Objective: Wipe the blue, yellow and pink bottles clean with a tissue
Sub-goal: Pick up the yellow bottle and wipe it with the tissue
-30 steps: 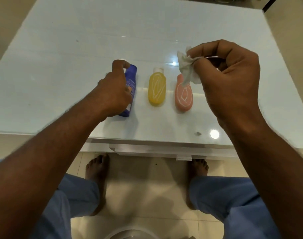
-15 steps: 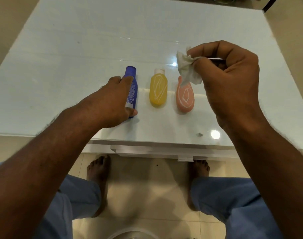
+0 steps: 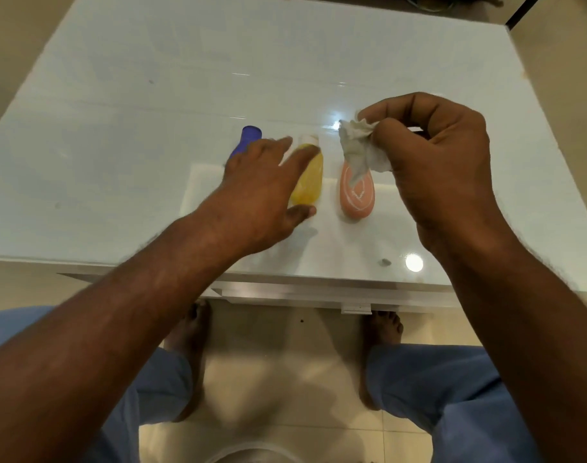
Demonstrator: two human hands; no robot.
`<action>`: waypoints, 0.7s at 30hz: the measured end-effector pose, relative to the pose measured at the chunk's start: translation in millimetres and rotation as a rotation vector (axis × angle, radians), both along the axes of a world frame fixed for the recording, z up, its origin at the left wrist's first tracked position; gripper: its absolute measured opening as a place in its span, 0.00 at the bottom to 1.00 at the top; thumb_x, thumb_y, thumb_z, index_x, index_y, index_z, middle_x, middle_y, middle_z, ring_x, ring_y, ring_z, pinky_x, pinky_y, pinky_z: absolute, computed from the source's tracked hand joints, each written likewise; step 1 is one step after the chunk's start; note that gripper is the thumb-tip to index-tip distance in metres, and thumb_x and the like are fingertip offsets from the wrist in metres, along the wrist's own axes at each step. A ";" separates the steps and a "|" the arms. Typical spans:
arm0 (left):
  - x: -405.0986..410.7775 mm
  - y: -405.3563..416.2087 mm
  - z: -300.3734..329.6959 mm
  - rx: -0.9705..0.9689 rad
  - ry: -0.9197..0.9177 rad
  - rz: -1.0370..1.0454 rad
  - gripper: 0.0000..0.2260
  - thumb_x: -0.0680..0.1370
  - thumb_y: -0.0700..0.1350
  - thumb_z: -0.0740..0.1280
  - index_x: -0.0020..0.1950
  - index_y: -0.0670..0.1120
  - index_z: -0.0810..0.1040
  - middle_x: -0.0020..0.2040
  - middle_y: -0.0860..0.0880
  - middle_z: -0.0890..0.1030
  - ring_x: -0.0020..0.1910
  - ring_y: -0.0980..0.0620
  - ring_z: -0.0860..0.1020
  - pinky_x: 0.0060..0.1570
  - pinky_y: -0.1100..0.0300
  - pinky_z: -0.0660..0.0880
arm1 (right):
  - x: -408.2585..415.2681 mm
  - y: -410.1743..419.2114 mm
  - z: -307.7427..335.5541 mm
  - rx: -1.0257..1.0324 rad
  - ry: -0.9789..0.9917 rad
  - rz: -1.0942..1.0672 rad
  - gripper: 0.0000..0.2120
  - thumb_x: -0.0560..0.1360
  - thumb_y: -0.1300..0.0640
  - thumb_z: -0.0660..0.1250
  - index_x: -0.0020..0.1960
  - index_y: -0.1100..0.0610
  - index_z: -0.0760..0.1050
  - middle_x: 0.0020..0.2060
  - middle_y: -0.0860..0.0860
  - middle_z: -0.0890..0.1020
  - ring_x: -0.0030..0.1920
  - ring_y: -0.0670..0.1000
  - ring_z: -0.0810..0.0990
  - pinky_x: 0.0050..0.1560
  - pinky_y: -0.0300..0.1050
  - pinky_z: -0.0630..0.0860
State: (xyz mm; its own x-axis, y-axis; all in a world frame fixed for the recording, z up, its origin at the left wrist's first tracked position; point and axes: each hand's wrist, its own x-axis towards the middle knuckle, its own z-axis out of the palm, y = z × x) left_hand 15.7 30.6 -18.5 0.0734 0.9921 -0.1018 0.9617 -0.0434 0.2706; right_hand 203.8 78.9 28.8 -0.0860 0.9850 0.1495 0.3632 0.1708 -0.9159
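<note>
A glossy pale bench (image 3: 151, 162) is standing over beige floor tiles (image 3: 285, 379). The right hand (image 3: 442, 168) is pinching a crumpled tissue (image 3: 362, 148); the left hand (image 3: 262, 192) is spreading straight fingers over the rounded yellow bottle (image 3: 310, 182).

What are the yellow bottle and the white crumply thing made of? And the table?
The yellow bottle looks like see-through plastic, since light glows through it. The white thing is a tissue, soft thin paper by its crumpled folds. The table looks glossy, maybe glass or polished stone: it mirrors the lamps.
</note>
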 end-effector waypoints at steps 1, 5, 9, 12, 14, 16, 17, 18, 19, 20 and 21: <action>4.5 -0.8 -2.8 -0.023 0.033 -0.020 0.37 0.80 0.63 0.65 0.84 0.60 0.50 0.85 0.45 0.55 0.84 0.41 0.52 0.79 0.40 0.55 | 0.4 0.0 -0.2 -0.006 0.000 -0.002 0.08 0.79 0.59 0.71 0.50 0.50 0.88 0.46 0.44 0.90 0.46 0.42 0.87 0.50 0.40 0.84; 12.1 -0.4 -9.3 -0.095 0.153 -0.031 0.35 0.81 0.69 0.58 0.82 0.67 0.44 0.86 0.42 0.51 0.84 0.37 0.40 0.79 0.35 0.45 | 2.5 -0.7 -1.9 -0.010 -0.011 0.002 0.08 0.79 0.58 0.70 0.51 0.51 0.88 0.48 0.45 0.90 0.49 0.44 0.88 0.54 0.45 0.87; 14.8 -0.7 -10.6 -0.137 0.214 -0.060 0.33 0.80 0.70 0.55 0.83 0.66 0.47 0.85 0.41 0.53 0.83 0.36 0.37 0.79 0.31 0.43 | 3.2 -0.7 -1.1 -0.013 -0.013 0.013 0.08 0.79 0.58 0.70 0.51 0.50 0.88 0.48 0.44 0.90 0.50 0.44 0.88 0.56 0.47 0.87; 17.4 -1.7 -8.4 -0.143 0.244 -0.053 0.32 0.80 0.70 0.56 0.83 0.65 0.51 0.83 0.41 0.58 0.84 0.36 0.38 0.79 0.31 0.42 | 2.8 -1.3 -1.0 -0.008 -0.018 0.020 0.09 0.79 0.59 0.70 0.49 0.48 0.87 0.46 0.43 0.89 0.49 0.43 0.88 0.56 0.47 0.87; 19.5 -2.2 -4.7 -0.130 0.263 -0.050 0.31 0.81 0.69 0.57 0.82 0.65 0.55 0.81 0.40 0.64 0.84 0.36 0.40 0.79 0.31 0.42 | 2.5 -1.0 -1.7 -0.009 -0.026 0.014 0.08 0.80 0.59 0.70 0.50 0.48 0.87 0.46 0.43 0.89 0.50 0.43 0.88 0.56 0.48 0.87; 21.2 -3.8 0.8 -0.135 0.271 -0.053 0.28 0.81 0.68 0.57 0.81 0.65 0.59 0.79 0.41 0.68 0.84 0.36 0.42 0.78 0.31 0.42 | 2.7 -0.4 -2.2 -0.011 -0.030 0.010 0.08 0.80 0.57 0.70 0.51 0.48 0.88 0.47 0.43 0.89 0.50 0.44 0.88 0.57 0.49 0.88; 21.7 -5.3 3.4 -0.145 0.268 -0.056 0.27 0.81 0.68 0.58 0.80 0.65 0.61 0.78 0.42 0.70 0.84 0.36 0.44 0.78 0.31 0.42 | 2.6 -0.2 -2.4 -0.012 -0.030 0.009 0.08 0.80 0.57 0.70 0.51 0.48 0.88 0.47 0.44 0.89 0.50 0.44 0.88 0.57 0.50 0.88; 22.3 -7.7 6.2 -0.158 0.260 -0.059 0.26 0.81 0.67 0.58 0.79 0.65 0.63 0.77 0.43 0.71 0.84 0.36 0.45 0.78 0.31 0.41 | 2.7 0.0 -2.5 -0.013 -0.031 0.009 0.08 0.80 0.57 0.70 0.51 0.49 0.88 0.48 0.44 0.89 0.50 0.44 0.88 0.58 0.49 0.88; 23.1 -10.9 8.4 -0.173 0.251 -0.064 0.25 0.81 0.67 0.58 0.78 0.65 0.64 0.76 0.44 0.73 0.84 0.37 0.46 0.78 0.31 0.41 | 2.6 0.2 -2.7 -0.011 -0.037 0.009 0.07 0.80 0.57 0.70 0.52 0.49 0.88 0.48 0.44 0.89 0.50 0.44 0.87 0.58 0.49 0.88; 24.0 -14.8 10.2 -0.188 0.243 -0.070 0.25 0.82 0.67 0.59 0.78 0.65 0.64 0.76 0.45 0.73 0.84 0.37 0.47 0.78 0.31 0.41 | 2.4 0.4 -2.6 -0.009 -0.040 0.009 0.07 0.81 0.57 0.70 0.52 0.49 0.88 0.48 0.44 0.89 0.50 0.44 0.87 0.58 0.49 0.88; 24.8 -18.9 11.4 -0.205 0.240 -0.077 0.24 0.82 0.66 0.59 0.78 0.65 0.63 0.76 0.46 0.74 0.84 0.37 0.48 0.78 0.31 0.42 | 2.2 0.5 -2.7 -0.007 -0.040 0.010 0.07 0.81 0.57 0.70 0.52 0.49 0.87 0.47 0.43 0.89 0.50 0.44 0.87 0.57 0.48 0.87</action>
